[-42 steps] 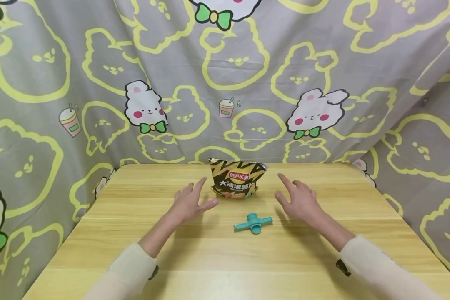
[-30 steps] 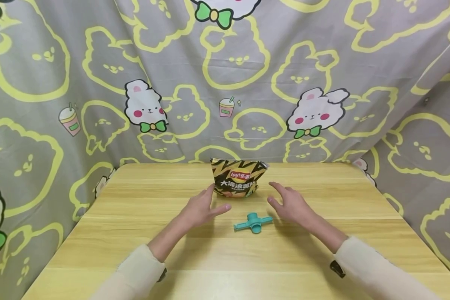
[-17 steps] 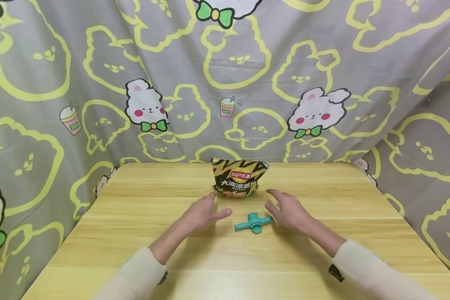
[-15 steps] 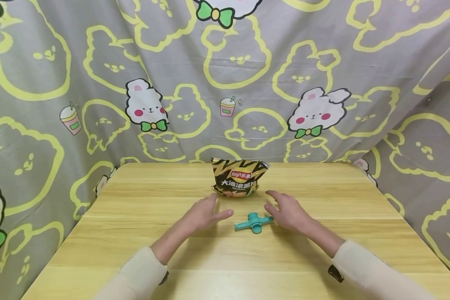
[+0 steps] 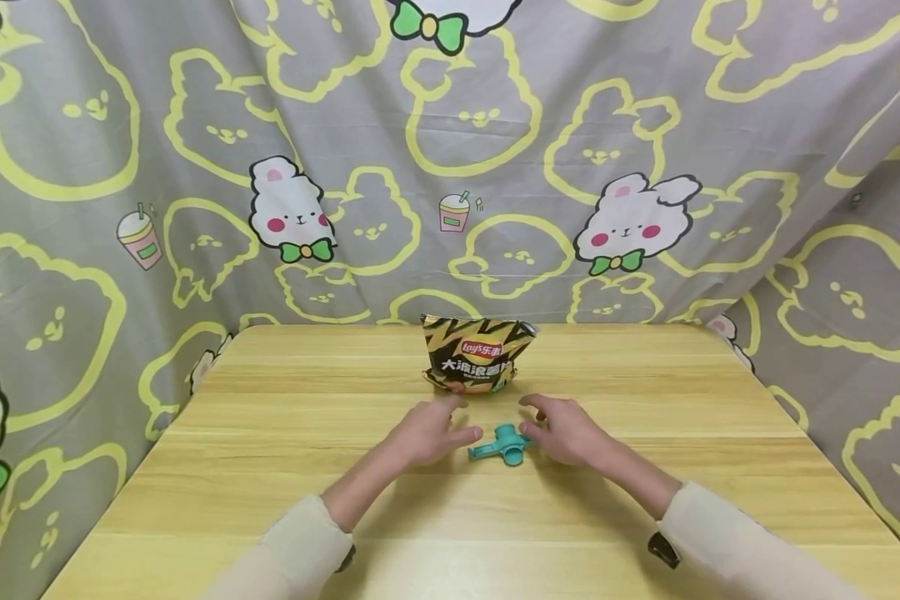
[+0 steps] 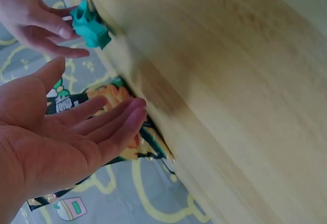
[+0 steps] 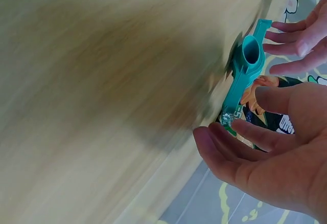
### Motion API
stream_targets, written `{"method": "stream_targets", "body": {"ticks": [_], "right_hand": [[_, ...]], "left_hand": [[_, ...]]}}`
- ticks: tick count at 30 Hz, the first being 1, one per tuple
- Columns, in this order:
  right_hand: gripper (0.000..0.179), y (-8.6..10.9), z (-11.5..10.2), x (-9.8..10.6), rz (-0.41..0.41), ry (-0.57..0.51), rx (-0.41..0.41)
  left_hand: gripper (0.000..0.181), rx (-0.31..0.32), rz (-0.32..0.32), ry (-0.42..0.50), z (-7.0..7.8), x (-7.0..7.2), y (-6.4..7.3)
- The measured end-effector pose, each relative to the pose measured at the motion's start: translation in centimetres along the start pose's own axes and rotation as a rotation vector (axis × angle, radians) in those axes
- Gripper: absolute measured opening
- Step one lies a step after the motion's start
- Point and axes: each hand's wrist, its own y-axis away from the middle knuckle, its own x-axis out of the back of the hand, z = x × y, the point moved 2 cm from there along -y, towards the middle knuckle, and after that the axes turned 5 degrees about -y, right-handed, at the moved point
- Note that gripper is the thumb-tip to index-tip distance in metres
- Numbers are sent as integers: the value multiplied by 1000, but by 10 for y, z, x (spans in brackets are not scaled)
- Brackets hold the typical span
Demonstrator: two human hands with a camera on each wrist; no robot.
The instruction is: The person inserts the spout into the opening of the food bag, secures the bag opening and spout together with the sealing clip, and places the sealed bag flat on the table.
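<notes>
In they come: the left hand (image 5: 427, 433) and the right hand (image 5: 567, 433) swing inward and away from the bag, closer together than a moment ago, while the teal clip (image 5: 508, 446) and the chip bag (image 5: 480, 358) stay put. The clip lies between the 2 hands, well in from the far edge of the worktop (image 5: 450, 533); the bag stands behind it, nearer that edge. Left hand: fingers relaxed, holding nothing, thumb near the clip's left end. Right hand: fingers loosely bent, grasping nothing, right at the clip's other end; whether they touch, I cannot tell. It looks like light, stiff plastic, smooth, hardly fragile; the slim end bars seem a better hold than the round collar.
</notes>
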Motion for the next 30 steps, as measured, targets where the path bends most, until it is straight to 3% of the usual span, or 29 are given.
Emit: {"method": "stream_targets", "body": {"ticks": [9,19,30], "right_hand": [[40,2,-5,-2,-29,-1,1],[35,4,-5,-1,-60,-7,8],[35,5,-1,3,-111,-31,-17]], "left_hand": [[52,-52,21,19,2,-10,-4],[47,-28,-27,101,8,-14,-4],[38,-51,-34,103,10,-18,-8]]}}
